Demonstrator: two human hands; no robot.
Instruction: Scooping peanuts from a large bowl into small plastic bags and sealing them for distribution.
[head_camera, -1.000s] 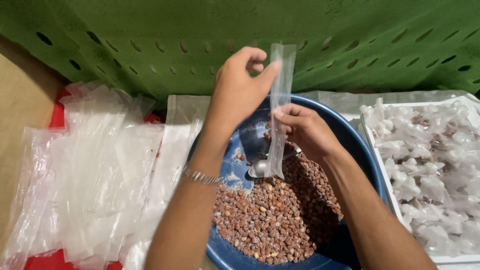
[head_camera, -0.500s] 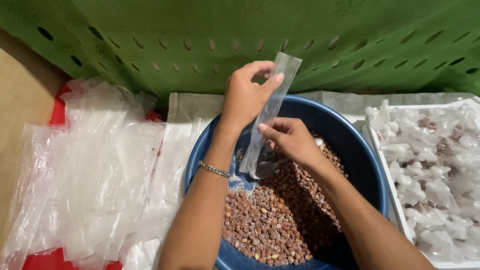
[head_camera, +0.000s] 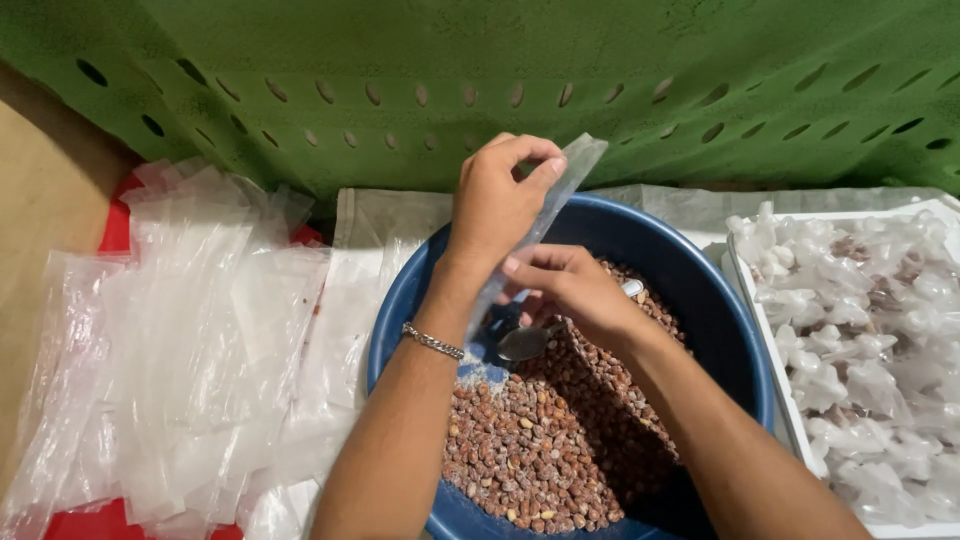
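Both forearms enter from the bottom edge and converge over the blue basin (head_camera: 742, 370). Left arm runs up from bottom centre, a metal chain bracelet (head_camera: 433, 341) on the wrist. Left hand (head_camera: 497, 200) is raised above the basin's far rim, back of the hand to the camera, thumb and forefinger pinched together at the top, other fingers curled. Right arm comes in diagonally from the lower right. Right hand (head_camera: 570, 290) sits lower, over the basin's middle, just below the left hand, fingers (head_camera: 520, 262) bent leftward. Its grip looks closed, though the palm side is hidden.
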